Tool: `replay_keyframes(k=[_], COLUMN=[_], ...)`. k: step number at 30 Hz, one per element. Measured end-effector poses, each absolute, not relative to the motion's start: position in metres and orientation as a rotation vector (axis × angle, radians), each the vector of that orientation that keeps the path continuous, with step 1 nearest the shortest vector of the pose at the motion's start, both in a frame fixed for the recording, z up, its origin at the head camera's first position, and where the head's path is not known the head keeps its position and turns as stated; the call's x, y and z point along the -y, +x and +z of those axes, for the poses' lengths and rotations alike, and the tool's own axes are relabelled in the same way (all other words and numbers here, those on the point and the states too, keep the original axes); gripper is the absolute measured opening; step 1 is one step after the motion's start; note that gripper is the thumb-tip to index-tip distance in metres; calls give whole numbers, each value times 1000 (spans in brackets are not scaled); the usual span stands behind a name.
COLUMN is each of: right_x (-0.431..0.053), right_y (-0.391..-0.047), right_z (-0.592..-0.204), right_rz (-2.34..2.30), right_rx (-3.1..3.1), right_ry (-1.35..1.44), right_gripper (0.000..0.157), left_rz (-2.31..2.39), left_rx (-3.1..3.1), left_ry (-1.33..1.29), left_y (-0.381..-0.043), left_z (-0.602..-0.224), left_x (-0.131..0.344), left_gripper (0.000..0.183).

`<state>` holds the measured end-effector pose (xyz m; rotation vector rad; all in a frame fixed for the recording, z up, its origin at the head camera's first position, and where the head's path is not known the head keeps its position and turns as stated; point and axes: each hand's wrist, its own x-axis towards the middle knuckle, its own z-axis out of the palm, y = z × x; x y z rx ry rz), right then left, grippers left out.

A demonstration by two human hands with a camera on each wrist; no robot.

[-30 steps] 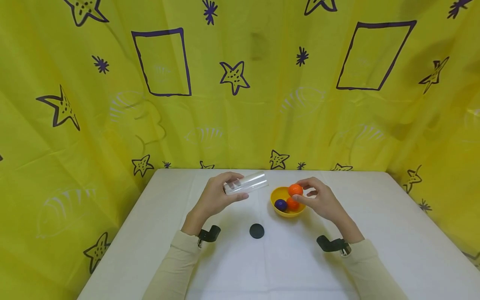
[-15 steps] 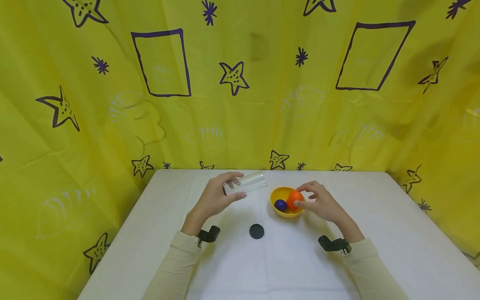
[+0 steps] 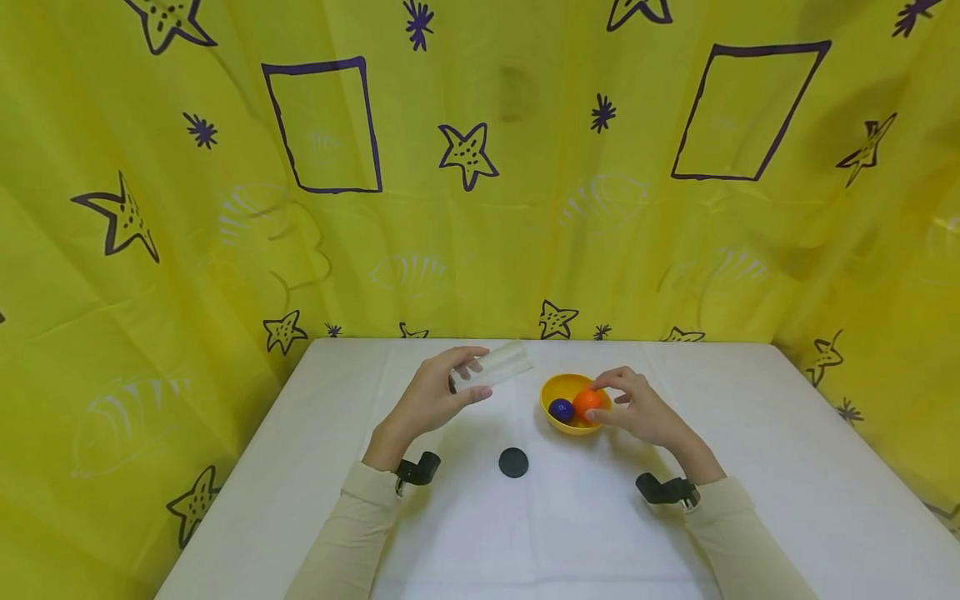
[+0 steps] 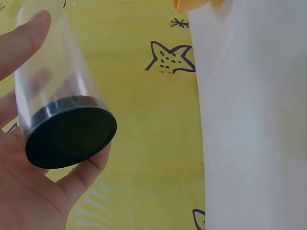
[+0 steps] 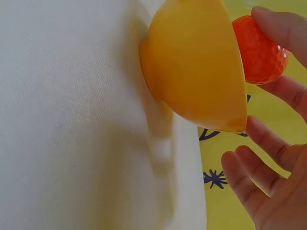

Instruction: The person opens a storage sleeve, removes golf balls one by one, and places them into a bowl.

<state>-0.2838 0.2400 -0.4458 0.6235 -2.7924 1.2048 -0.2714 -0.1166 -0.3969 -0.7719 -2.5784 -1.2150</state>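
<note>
My left hand [image 3: 429, 392] grips a clear cylindrical container [image 3: 506, 364], tilted above the table with its far end toward the bowl. The left wrist view shows the container's black end cap [image 4: 72, 136] close to the palm. On the right, thumb and forefinger of my right hand [image 3: 641, 408] pinch an orange golf ball [image 5: 259, 50] at the rim of a yellow bowl [image 3: 558, 385]. Beside that ball, a dark purple ball [image 3: 561, 410] lies in the bowl. The second orange ball is hidden behind the held one.
A flat black disc [image 3: 513, 462] lies on the white-covered table [image 3: 480, 533], nearer to me than the bowl. Yellow patterned curtain [image 3: 465, 225] hangs behind the table and along both sides. Each wrist wears a black camera mount.
My right hand has lowered the orange ball into the bowl's opening, over the other orange ball, which it now covers. The left hand with the clear container has barely shifted.
</note>
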Motion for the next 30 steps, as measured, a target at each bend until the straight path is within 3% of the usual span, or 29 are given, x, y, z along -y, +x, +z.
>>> replay_keyframes(k=[16, 30], right_x=[-236, -236], right_y=[-284, -284], right_z=[-448, -447], right_rz=[1231, 1269], right_rx=[2849, 2845], right_ry=[594, 569], right_gripper=[36, 19], left_rz=[-1213, -1288], left_rx=[2614, 2666], left_ry=[-780, -748], left_y=[-273, -273], left_z=[-402, -405], left_x=[115, 112], left_gripper=[57, 52])
